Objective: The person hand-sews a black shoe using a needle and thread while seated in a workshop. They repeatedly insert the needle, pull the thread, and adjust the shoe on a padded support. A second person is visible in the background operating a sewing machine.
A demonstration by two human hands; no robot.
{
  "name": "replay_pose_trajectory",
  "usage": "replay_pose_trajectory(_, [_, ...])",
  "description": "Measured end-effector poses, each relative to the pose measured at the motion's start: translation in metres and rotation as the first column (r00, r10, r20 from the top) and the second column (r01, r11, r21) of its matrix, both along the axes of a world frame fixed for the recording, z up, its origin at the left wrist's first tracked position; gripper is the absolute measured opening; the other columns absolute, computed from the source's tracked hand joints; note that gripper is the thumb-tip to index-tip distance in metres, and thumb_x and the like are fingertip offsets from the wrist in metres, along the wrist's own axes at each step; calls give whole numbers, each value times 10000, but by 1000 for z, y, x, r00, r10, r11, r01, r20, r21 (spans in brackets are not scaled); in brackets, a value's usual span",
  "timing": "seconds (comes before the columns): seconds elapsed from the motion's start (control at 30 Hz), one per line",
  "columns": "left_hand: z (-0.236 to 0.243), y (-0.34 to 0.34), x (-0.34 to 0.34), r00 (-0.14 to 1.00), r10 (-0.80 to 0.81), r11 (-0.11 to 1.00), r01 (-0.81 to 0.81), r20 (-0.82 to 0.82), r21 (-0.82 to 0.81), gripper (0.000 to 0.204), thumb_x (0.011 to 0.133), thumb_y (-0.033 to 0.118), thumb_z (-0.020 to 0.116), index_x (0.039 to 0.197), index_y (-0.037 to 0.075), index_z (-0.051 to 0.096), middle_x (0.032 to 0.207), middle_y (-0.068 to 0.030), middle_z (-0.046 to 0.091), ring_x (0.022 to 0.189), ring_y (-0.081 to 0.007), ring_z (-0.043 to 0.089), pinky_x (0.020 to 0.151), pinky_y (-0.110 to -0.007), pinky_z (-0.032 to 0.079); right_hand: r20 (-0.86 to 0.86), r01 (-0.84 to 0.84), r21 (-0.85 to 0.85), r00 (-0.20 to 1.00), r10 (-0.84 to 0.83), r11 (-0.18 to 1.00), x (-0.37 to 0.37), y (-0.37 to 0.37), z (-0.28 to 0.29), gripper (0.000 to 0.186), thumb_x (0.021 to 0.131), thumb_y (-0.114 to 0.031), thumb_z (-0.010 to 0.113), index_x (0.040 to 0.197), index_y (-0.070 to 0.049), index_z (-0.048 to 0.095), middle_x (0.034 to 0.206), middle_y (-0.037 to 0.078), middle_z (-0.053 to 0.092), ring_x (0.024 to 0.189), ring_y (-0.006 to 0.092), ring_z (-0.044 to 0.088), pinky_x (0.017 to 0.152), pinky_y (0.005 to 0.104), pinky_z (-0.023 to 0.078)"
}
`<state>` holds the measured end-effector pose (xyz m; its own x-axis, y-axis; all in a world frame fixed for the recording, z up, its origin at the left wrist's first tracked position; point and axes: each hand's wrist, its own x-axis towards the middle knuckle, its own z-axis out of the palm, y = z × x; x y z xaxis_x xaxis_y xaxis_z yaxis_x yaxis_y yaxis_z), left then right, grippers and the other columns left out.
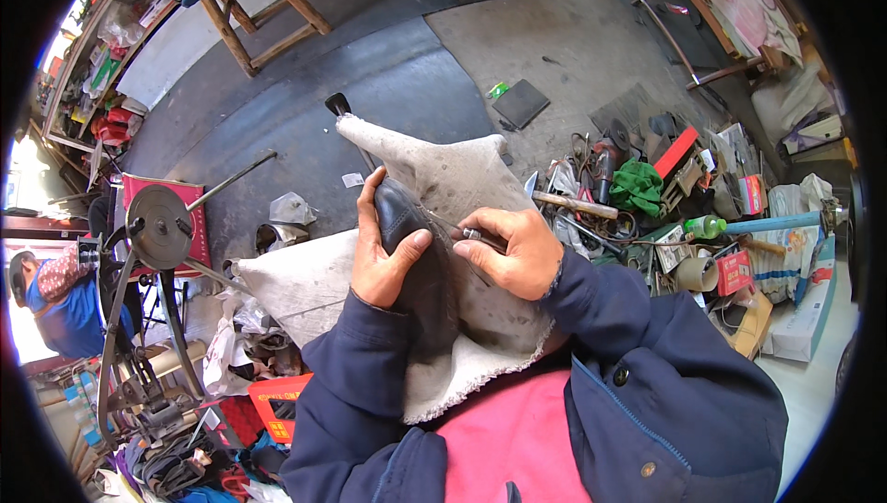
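Observation:
A black leather shoe lies lengthwise on a stained pale cloth spread over my lap. My left hand grips the shoe's upper end, fingers round its side and thumb on top. In my right hand is a small pointed metal tool, held at the shoe's right edge, its tip near the leather. Beyond the shoe, a metal bar with a black end piece sticks up from under the cloth.
A cast-iron machine with a wheel stands at left, a person in blue behind it. Heaped tools, a hammer, a green cloth and boxes lie at right. A wooden stool and a folding chair stand farther back.

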<state>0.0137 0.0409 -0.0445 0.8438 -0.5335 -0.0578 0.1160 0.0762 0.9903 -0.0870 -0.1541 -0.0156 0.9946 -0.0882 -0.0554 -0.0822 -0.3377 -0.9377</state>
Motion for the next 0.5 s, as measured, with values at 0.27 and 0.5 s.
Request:
replay_pose_trajectory(0.27, [-8, -4, 2, 999, 6, 1000, -6, -41, -6, 875, 861, 47, 796, 1593, 180, 334, 1270, -64, 543, 1108, -176, 562, 1016, -310, 472, 288, 156, -76, 949, -128, 985, -2, -4, -3, 320, 957, -74, 645, 1269, -15, 686, 1000, 224, 727, 860, 346, 728, 765, 394, 565])
replay_pose_trajectory(0.5, [-13, -2, 2, 999, 11, 1000, -11, -33, 7, 871, 852, 49, 800, 1584, 178, 347, 1286, -72, 529, 1158, -195, 533, 1041, -325, 458, 254, -63, -165, 962, 105, 984, -20, -3, -5, 499, 928, 29, 602, 1421, -42, 624, 854, 149, 649, 748, 314, 661, 710, 384, 531])
